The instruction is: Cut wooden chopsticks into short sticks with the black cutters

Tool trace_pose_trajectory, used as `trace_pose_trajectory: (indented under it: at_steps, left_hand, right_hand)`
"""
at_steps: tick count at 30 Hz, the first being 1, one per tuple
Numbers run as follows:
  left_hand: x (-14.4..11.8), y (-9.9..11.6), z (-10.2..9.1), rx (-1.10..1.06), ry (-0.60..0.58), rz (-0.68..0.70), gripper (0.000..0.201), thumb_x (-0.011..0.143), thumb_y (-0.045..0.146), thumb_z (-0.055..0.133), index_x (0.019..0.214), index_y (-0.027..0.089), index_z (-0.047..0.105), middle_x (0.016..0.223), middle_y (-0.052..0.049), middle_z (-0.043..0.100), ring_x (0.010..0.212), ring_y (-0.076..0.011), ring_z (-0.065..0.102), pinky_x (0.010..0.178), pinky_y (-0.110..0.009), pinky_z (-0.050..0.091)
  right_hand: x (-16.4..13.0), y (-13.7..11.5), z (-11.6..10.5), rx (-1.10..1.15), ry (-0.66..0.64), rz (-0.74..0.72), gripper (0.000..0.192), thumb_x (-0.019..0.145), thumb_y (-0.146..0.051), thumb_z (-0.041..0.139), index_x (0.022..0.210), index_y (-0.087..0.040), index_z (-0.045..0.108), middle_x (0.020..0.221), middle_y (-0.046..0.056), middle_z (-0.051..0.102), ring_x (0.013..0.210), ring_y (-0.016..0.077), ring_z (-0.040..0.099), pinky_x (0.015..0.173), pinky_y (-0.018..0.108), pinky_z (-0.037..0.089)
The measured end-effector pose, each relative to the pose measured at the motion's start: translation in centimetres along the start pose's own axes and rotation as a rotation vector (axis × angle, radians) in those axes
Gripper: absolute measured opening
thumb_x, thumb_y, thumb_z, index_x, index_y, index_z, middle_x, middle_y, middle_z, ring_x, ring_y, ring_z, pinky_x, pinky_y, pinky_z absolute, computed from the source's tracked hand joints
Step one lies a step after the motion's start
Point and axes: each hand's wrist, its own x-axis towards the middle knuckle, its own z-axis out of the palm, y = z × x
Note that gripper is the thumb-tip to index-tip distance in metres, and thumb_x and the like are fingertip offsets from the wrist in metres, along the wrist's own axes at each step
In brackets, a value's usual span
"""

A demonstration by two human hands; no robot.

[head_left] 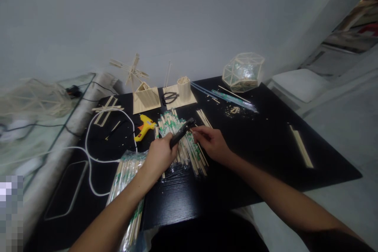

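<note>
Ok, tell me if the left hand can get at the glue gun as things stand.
Probably yes: the glue gun lies close by, with nothing lying over it. But the left hand grips the black tool, so it would likely need freeing first.

Tool tip and edges: detail lost.
Left hand (162,150) covered part of the black tool (180,132); its tip was blurred, type unclear. Anything between the fingertips of the right hand (214,143) was too small to make out. Left forearm (121,206) hid part of the bagged chopsticks (125,169); both ran off the bottom edge. Loose wrapped chopsticks (170,120) lay partly behind tool and hands. Far left, a lattice stick frame (35,96) was blurred and cut off. Wood scraps (234,110): too fine to count. Mosaic blocks (13,212) masked the lower left. Red item (369,28), right edge: cut off, unidentified.
</note>
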Motion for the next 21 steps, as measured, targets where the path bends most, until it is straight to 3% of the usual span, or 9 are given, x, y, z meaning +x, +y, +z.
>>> trace_pose_trajectory:
  at_steps: [8,15,21]
  left_hand:
    - [-0.1,0.1,-0.1,-0.025,0.022,-0.03,0.019,0.096,0.032,0.053,0.097,0.017,0.065,0.083,-0.013,0.076,0.08,-0.0294,0.075,0.071,-0.033,0.049]
    - [0.4,-1.0,0.1,-0.061,0.078,-0.052,0.025,0.1,0.037,0.049,0.095,0.018,0.065,0.079,-0.011,0.075,0.079,-0.027,0.074,0.07,-0.031,0.047]
    - [0.5,-1.0,0.0,0.07,0.053,-0.068,0.027,0.099,0.04,0.048,0.099,0.018,0.064,0.084,-0.014,0.075,0.082,-0.0308,0.074,0.071,-0.034,0.049]
  right_hand:
    - [0.2,0.1,-0.1,0.037,-0.012,-0.002,0.03,0.095,-0.041,0.062,0.102,-0.015,0.076,0.066,0.001,0.064,0.059,0.0129,0.059,0.059,0.024,0.048]
    - [0.2,-0.4,-0.2,0.108,-0.065,0.041,0.035,0.096,-0.045,0.059,0.107,-0.016,0.075,0.068,-0.001,0.061,0.048,0.0082,0.041,0.046,0.021,0.034]
    - [0.1,-0.4,-0.3,0.155,-0.112,0.033,0.035,0.1,-0.043,0.054,0.111,-0.016,0.073,0.069,-0.001,0.062,0.048,0.0083,0.04,0.046,0.022,0.033]
